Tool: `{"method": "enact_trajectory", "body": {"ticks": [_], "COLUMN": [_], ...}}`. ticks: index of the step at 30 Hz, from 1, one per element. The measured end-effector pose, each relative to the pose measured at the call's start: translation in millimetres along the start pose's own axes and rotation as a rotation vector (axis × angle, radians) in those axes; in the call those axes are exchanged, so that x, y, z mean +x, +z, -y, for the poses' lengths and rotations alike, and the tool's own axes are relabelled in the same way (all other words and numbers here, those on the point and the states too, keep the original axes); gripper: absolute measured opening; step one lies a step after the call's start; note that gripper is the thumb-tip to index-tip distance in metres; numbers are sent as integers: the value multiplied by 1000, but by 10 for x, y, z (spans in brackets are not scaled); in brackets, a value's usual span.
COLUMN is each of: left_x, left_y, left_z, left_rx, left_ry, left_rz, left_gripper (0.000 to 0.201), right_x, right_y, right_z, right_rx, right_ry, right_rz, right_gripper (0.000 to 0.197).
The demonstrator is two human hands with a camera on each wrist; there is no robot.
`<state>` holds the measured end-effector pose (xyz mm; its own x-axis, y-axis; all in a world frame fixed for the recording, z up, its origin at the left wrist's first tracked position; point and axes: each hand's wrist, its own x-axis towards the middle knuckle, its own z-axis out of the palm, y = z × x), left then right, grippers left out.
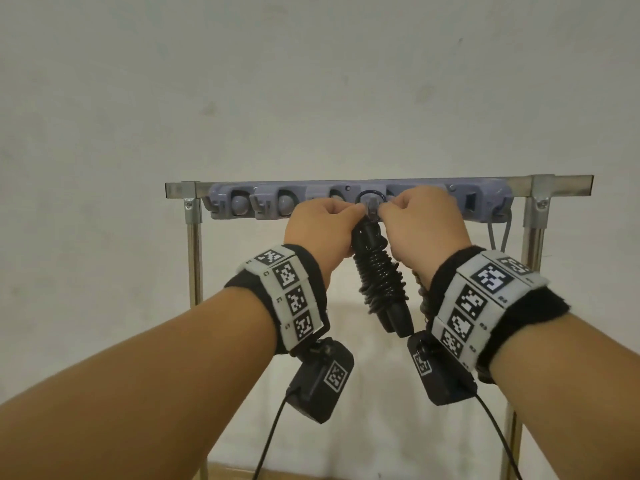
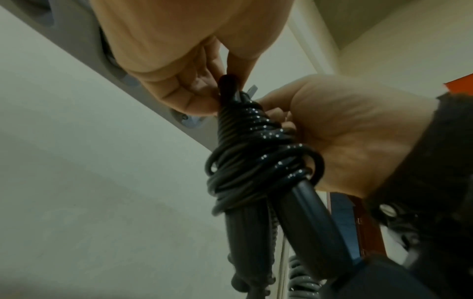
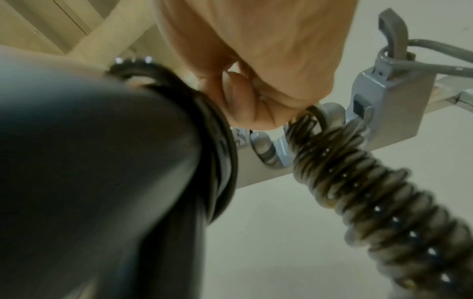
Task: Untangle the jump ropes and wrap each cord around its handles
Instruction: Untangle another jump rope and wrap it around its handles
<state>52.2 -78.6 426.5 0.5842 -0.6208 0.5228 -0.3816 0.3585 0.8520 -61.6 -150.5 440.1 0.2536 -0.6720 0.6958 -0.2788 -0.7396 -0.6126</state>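
A black jump rope (image 1: pixel 379 275), its cord coiled tightly round both black handles, hangs between my hands. A loop of its cord (image 1: pixel 370 195) goes round a hook on the grey wall rack (image 1: pixel 270 202). My left hand (image 1: pixel 356 212) pinches the top of the bundle (image 2: pixel 256 161) from the left. My right hand (image 1: pixel 386 212) pinches the cord at the same hook from the right. In the right wrist view my right hand (image 3: pixel 245 95) is curled beside the black handle (image 3: pixel 102 182). A second, olive-brown wrapped rope (image 3: pixel 371 202) hangs from a neighbouring hook, behind my right wrist.
The rack is fixed to a metal frame (image 1: pixel 194 237) in front of a plain wall. A grey cord loop (image 1: pixel 498 233) hangs from the rack's right-hand hook (image 3: pixel 391 30). Several hooks to the left (image 1: pixel 239 204) hold nothing.
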Motion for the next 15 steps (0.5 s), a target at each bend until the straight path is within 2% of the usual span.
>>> {"method": "enact_trajectory", "body": {"ticks": [5,10,13,15], "left_x": [23,7,-29,-82], "left_y": [1,-46,-67,-87], "left_z": [117,227,266,294], "left_rx": [163,283,318,294], "left_ry": [35,94,120,90], "left_rz": [38,117,144,154], "left_gripper": [17,15,15,17], "right_x": [-23,-129,-173,-213], "right_y": [23,100,130,119], "right_z": [-61,-154,-162,-151], "right_rx": [-28,-152,-177,-161], "right_ry": [86,-2,-43,-44], "right_rz": [131,132,126,133], "right_gripper": [21,31,25,18]}}
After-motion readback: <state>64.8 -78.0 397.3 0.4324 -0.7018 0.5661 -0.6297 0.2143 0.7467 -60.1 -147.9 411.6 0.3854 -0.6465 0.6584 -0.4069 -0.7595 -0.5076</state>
